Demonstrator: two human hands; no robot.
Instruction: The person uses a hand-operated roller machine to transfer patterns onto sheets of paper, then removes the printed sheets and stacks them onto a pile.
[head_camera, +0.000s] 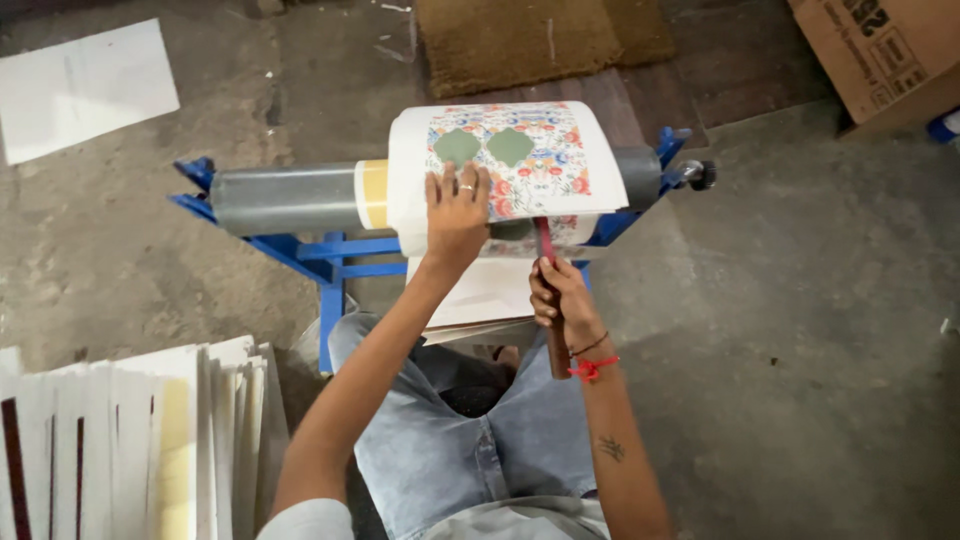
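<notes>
Floral printed sheet (520, 160) lies draped over a grey horizontal roller (290, 198) on a blue metal stand (335, 262), curving down the near side toward the person's lap. Print faces up: red and blue flowers around two green diamond shapes.

Left hand (455, 210): flat on the sheet's near-left part, fingers spread moderately, pinning the paper to the drum. Ring on one finger.

Right hand (560, 300): fingers wrapped tight round a dark red-brown stick-like tool (548, 290), its tip under the sheet's lower edge. Red thread at the wrist.

Step, as judged: working the sheet's hanging edge with the tool while the other hand holds it against slipping. The next move probably calls for steady downward pressure from the left palm and a controlled stroke along the edge.

Orientation: roller's long axis runs left to right across the view; the sheet wraps across that axis. Tool points away from the person, nearly upright in frame.

More plain sheets (480, 295) rest on the lap below.
</notes>
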